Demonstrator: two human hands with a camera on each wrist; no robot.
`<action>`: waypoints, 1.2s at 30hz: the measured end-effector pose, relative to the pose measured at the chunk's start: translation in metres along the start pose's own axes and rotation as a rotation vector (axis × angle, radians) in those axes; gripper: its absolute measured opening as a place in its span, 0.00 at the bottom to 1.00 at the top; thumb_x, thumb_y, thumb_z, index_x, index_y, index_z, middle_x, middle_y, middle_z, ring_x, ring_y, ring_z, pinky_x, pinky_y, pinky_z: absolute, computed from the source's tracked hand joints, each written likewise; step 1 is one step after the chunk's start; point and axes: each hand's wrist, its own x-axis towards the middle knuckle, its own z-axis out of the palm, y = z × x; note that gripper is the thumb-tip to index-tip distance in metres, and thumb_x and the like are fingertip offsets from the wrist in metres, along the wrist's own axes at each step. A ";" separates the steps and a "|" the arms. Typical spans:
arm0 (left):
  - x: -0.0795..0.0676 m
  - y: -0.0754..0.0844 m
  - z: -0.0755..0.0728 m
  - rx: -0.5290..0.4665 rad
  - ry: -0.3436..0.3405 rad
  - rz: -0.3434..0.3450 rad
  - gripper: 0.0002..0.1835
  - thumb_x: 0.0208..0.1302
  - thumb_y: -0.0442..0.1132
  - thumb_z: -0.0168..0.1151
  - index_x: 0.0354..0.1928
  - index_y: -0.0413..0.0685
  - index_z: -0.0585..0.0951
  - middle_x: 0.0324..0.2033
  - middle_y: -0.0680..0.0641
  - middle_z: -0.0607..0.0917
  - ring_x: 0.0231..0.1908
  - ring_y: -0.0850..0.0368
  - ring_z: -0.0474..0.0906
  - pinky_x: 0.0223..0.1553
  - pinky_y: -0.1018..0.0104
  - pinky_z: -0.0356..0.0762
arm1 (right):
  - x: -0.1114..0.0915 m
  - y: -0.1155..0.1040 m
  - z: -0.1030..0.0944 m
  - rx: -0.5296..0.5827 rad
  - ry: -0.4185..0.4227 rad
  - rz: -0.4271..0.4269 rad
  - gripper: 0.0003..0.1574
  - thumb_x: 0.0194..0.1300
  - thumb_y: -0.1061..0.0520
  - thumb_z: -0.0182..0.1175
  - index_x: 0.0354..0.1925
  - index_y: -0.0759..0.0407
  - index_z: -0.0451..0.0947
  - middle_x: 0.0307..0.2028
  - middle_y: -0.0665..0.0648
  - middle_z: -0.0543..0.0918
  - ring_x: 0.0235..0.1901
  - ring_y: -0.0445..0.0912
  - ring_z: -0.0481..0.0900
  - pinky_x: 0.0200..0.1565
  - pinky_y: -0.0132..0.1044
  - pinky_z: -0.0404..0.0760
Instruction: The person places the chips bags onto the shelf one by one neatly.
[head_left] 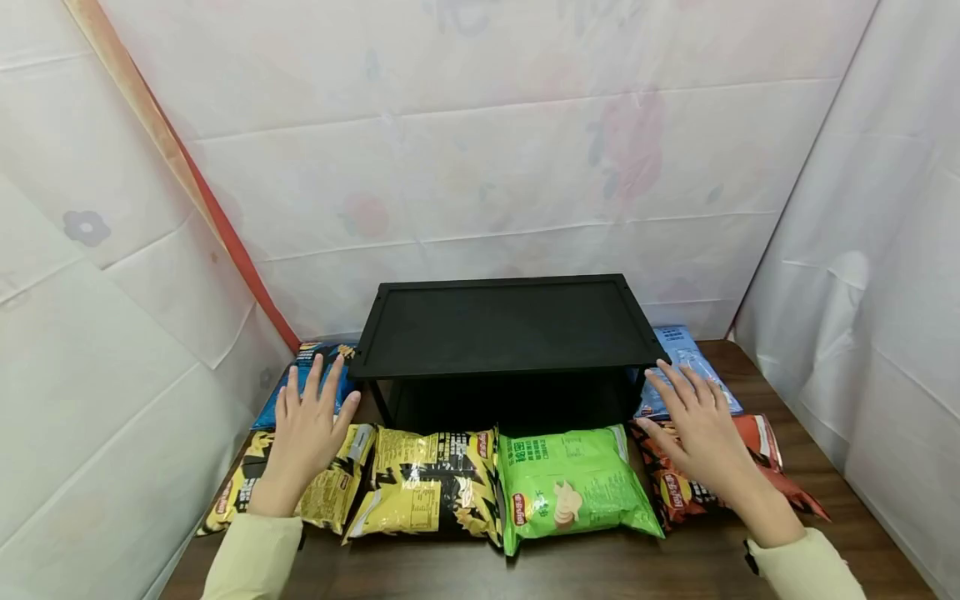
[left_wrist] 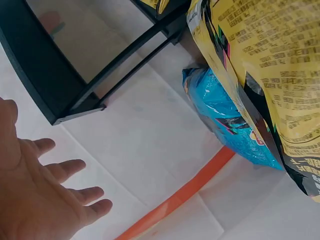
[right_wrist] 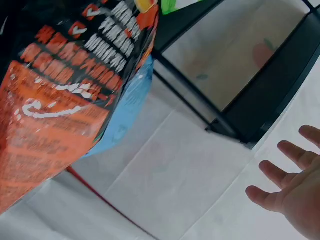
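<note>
My left hand (head_left: 303,446) hovers palm down with spread fingers over a yellow chip bag (head_left: 333,496) at the left of the table. Part of that bag is hidden beneath it. Opposite, my right hand (head_left: 705,437) is held the same way above a red and black chip bag (head_left: 678,498). Neither hand holds anything. Between them lie another yellow and black bag (head_left: 408,479) and a green Lay's bag (head_left: 573,483). In the wrist views, the left fingers (left_wrist: 65,170) and right fingers (right_wrist: 272,175) are stretched out, apart from the bags.
A black two-level shelf (head_left: 502,325) stands behind the front row of bags. A blue bag (head_left: 266,414) lies left of it, a light blue bag (head_left: 690,358) right of it. White cloth (head_left: 487,183) hangs around the brown wooden table (head_left: 420,571).
</note>
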 end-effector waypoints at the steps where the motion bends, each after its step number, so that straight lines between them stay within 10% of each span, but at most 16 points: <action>1: 0.002 -0.001 0.000 -0.004 0.003 -0.001 0.33 0.69 0.57 0.37 0.72 0.58 0.45 0.70 0.36 0.47 0.67 0.29 0.34 0.60 0.30 0.39 | 0.001 -0.002 0.001 0.004 0.006 -0.014 0.40 0.63 0.36 0.48 0.66 0.57 0.60 0.65 0.63 0.62 0.63 0.63 0.57 0.58 0.64 0.56; 18: 0.039 -0.003 0.000 -0.026 0.005 -0.010 0.34 0.69 0.58 0.36 0.71 0.48 0.53 0.67 0.34 0.55 0.66 0.29 0.42 0.60 0.31 0.44 | 0.008 -0.033 0.019 0.037 0.069 -0.238 0.37 0.68 0.36 0.38 0.62 0.59 0.66 0.61 0.63 0.67 0.59 0.61 0.63 0.56 0.60 0.59; 36: 0.061 -0.018 0.011 -0.083 -0.021 0.025 0.32 0.70 0.56 0.36 0.68 0.43 0.59 0.64 0.34 0.62 0.64 0.31 0.52 0.60 0.33 0.49 | -0.004 -0.051 0.060 0.068 -0.143 -0.320 0.36 0.59 0.43 0.58 0.63 0.50 0.65 0.63 0.55 0.67 0.61 0.54 0.64 0.59 0.57 0.63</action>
